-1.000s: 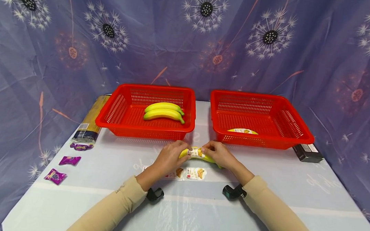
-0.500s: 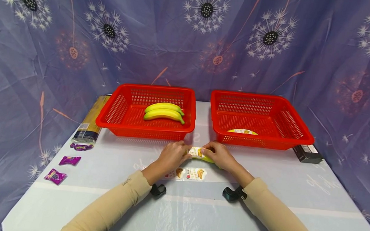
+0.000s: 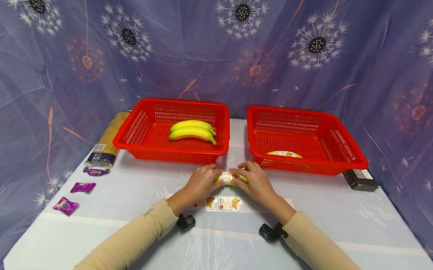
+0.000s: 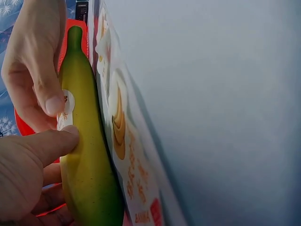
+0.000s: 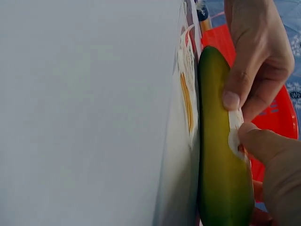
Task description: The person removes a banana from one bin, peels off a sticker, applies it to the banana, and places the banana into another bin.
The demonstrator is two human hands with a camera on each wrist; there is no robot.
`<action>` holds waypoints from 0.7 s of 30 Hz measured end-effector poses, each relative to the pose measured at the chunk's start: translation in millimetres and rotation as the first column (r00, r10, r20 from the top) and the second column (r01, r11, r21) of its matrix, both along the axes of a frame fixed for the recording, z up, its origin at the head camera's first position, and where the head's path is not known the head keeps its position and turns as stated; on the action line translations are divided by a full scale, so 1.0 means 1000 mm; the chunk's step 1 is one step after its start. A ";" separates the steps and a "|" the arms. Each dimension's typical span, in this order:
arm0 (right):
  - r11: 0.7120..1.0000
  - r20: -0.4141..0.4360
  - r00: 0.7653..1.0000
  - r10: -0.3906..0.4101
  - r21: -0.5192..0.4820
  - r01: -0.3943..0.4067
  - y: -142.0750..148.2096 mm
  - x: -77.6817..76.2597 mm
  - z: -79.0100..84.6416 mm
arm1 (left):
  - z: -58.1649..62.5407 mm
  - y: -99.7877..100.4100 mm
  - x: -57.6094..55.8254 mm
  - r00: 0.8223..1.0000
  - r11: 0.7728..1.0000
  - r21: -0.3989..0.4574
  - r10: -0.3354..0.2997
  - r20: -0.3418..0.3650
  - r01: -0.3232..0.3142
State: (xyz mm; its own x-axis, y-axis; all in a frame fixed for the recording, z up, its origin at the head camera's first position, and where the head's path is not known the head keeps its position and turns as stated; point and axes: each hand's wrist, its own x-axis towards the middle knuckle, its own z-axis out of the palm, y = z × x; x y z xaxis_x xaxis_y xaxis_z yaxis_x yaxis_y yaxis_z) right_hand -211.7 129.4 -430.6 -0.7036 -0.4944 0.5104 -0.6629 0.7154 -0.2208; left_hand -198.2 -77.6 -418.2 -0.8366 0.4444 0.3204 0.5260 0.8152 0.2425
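While our left hand (image 3: 201, 182) and right hand (image 3: 255, 183) curl their fingers round the banana (image 4: 87, 155) on the near tabletop (image 3: 343, 221), pinching its sticker (image 4: 66, 110), we judge the fruit soft, bruisable; grip mid-body, gently.

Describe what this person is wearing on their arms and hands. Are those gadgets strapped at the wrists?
Both arms are covered by long beige sleeves reaching the wrists. The left hand and right hand are bare, with no gloves and no rings visible. Under each wrist sits a small dark device: the left wrist device looks black, the right wrist device black with a greenish tint.
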 end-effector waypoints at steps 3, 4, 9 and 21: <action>0.999 0.011 1.000 -0.028 0.042 0.028 -0.004 0.000 0.002 | 0.000 0.001 0.000 1.000 1.000 0.005 -0.003 -0.001 0.003; 0.998 0.025 0.999 -0.043 0.056 0.041 -0.004 0.000 0.003 | 0.000 0.001 0.000 1.000 1.000 0.009 -0.003 -0.004 0.003; 0.985 0.064 0.990 -0.128 0.122 0.120 0.000 0.003 0.003 | -0.001 0.003 0.000 1.000 1.000 0.024 -0.001 -0.020 0.001; 0.986 0.089 0.986 -0.139 0.104 0.130 0.001 0.006 0.000 | 0.000 -0.011 0.006 0.969 0.979 0.147 0.106 0.225 -0.142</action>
